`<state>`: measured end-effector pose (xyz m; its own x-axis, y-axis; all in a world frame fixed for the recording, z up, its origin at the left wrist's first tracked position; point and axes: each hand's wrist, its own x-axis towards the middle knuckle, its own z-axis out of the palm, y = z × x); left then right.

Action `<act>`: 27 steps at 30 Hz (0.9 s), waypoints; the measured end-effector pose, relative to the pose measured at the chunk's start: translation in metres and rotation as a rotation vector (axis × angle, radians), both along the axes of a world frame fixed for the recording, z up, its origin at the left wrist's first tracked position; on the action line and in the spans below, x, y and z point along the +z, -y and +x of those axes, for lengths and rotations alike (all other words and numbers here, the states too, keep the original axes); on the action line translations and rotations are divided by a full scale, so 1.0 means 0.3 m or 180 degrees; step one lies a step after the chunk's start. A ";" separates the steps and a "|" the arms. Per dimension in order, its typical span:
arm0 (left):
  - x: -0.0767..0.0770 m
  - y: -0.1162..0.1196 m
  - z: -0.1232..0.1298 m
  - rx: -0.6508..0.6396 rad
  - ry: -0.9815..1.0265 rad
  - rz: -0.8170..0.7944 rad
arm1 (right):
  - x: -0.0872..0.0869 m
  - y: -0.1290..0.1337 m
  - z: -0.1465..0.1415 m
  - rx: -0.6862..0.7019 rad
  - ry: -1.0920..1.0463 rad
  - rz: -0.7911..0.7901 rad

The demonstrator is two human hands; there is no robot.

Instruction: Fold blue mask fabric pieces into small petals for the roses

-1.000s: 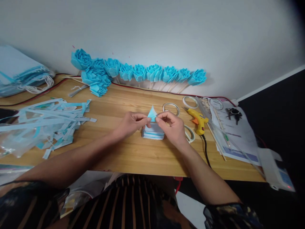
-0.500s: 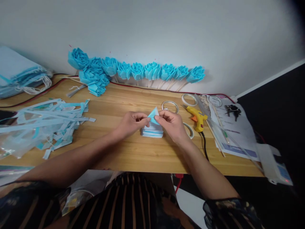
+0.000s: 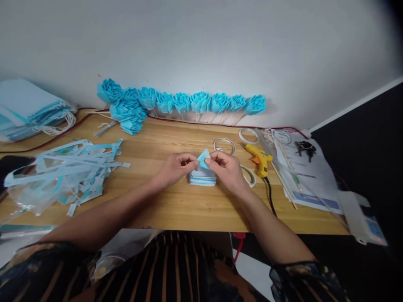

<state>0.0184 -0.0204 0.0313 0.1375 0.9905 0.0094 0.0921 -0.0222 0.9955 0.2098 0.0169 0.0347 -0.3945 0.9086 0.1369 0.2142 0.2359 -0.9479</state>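
Note:
A small light blue piece of folded fabric (image 3: 204, 160), pointed at the top, is held up at the middle of the table. My left hand (image 3: 179, 167) pinches its left edge between thumb and fingers. On its right side, my right hand (image 3: 227, 167) grips it with the thumb in front. Just below the piece lies a neat stack of blue and white pieces (image 3: 202, 180), partly hidden by it and by my fingers.
Blue fabric flowers (image 3: 200, 102) on sticks lean on the wall. Fabric strips (image 3: 78, 161) lie left, near stacked masks (image 3: 31, 107). Right are tape rolls (image 3: 248, 135), a yellow glue gun (image 3: 260, 159), sticks, papers (image 3: 310, 176) and keys (image 3: 305, 149).
The view has shifted slightly, so the flowers and table items sit a little lower. Both hands still hold the folded piece in nearly the same way.

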 end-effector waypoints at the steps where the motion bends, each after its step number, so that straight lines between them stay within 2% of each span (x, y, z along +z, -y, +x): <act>1: -0.002 0.000 -0.002 0.0013 -0.0048 0.0009 | -0.002 0.001 -0.003 0.0013 -0.0002 -0.0025; 8: 0.000 -0.004 0.000 -0.0078 0.0048 0.0058 | -0.011 0.006 -0.016 0.0007 -0.0027 -0.0022; 15: -0.009 0.002 0.010 -0.0144 0.0046 0.0093 | 0.018 0.021 -0.025 0.0138 -0.0040 -0.0090; 18: -0.004 0.011 0.015 -0.0234 -0.0079 0.0171 | 0.021 0.017 -0.027 -0.0004 -0.0089 -0.0014; 22: 0.000 0.013 0.012 -0.0269 -0.0141 0.0130 | 0.010 -0.002 -0.013 -0.0247 -0.0540 -0.0006; 24: -0.001 0.008 0.005 -0.0224 -0.0106 0.0103 | 0.011 -0.010 -0.003 -0.0117 -0.0625 -0.0104; 27: -0.006 -0.003 -0.006 -0.0073 -0.0058 0.0148 | 0.023 -0.009 0.003 0.0211 -0.0246 -0.0217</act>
<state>0.0166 -0.0197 0.0296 0.1608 0.9856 0.0527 0.1090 -0.0708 0.9915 0.2106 0.0195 0.0415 -0.4446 0.8892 0.1081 0.1259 0.1816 -0.9753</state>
